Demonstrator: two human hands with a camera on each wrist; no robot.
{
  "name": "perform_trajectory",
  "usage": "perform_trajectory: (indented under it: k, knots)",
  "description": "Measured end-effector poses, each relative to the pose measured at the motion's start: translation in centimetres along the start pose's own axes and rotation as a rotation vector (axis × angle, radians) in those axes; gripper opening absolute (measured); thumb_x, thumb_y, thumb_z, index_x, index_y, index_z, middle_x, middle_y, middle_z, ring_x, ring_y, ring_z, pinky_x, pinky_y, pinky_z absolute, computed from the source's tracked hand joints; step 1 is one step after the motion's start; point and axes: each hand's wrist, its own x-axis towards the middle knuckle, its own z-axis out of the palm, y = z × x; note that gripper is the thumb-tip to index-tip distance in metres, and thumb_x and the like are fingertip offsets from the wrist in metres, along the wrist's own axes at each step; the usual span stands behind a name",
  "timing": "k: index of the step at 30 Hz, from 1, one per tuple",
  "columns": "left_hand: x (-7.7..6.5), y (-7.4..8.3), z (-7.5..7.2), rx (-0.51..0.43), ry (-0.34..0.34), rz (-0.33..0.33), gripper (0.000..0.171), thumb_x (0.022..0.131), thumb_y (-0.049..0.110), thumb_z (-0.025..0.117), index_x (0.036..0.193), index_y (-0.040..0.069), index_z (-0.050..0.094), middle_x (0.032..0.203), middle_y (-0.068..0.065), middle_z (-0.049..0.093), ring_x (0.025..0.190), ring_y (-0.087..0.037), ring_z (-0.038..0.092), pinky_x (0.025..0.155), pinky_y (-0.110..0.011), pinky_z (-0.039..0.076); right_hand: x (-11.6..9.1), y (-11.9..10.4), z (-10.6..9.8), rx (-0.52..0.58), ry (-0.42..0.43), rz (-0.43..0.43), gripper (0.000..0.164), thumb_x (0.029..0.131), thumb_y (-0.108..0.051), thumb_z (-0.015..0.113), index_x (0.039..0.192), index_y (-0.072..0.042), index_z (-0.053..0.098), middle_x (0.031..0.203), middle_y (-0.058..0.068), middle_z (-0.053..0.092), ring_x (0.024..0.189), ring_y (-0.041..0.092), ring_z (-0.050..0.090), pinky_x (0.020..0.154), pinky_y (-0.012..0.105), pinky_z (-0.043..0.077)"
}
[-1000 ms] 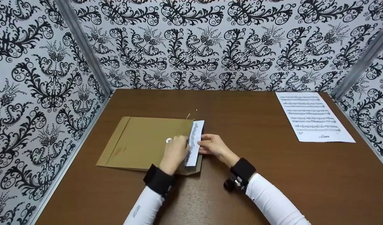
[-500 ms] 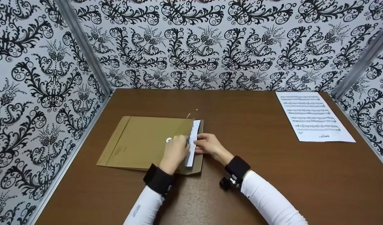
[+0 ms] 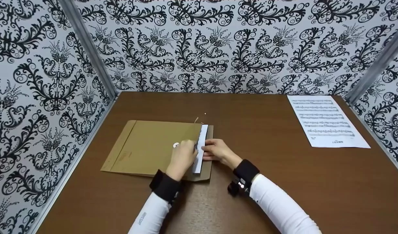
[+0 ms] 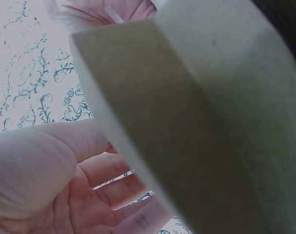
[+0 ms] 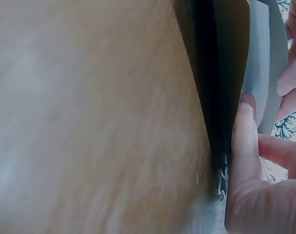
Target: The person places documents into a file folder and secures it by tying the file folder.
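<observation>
White paper slip juts from flat tan paper envelope between two hands

A narrow strip of white paper [image 3: 200, 152] stands out of the right-hand mouth of a flat, rectangular tan paper envelope [image 3: 150, 146], which lies on the left half of a brown wood-grain table [image 3: 283, 191]. The rest of the paper is hidden inside. The person's left hand [image 3: 182, 157] grips the envelope's upper layer at the mouth, fingers curled over its edge, just beside a round white disc [image 3: 176, 145]. The right hand [image 3: 220, 151] pinches the outer edge of the white paper between thumb and fingers, above the envelope's lower layer, which reaches past the paper on the right. A thin pale string [image 3: 196, 120] sticks up at the envelope's far edge.

Both arms wear white sleeves [image 3: 283, 204] and black wristbands [image 3: 166, 187]. Well apart, at the table's far right, lies a white sheet of printed music [image 3: 329, 122]. Behind the table rises a white wall [image 3: 215, 55] with black scroll patterns.
</observation>
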Motion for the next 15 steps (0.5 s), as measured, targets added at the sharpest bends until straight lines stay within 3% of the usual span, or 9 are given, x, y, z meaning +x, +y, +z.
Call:
perform_trajectory:
  k: [15]
  knots:
    - [0.2, -0.1, 0.0, -0.046, -0.044, -0.027, 0.007, 0.087, 0.003, 0.069, 0.08, 0.003, 0.072, 0.086, -0.019, 0.076, 0.077, -0.037, 0.074, 0.062, -0.048, 0.057, 0.6, -0.1, 1.1, 0.062, -0.016, 0.005, 0.033, 0.099, 0.004, 0.055, 0.131, 0.012, 0.054, 0.081, 0.0, 0.066, 0.069, 0.006, 0.069, 0.072, 0.022, 0.063]
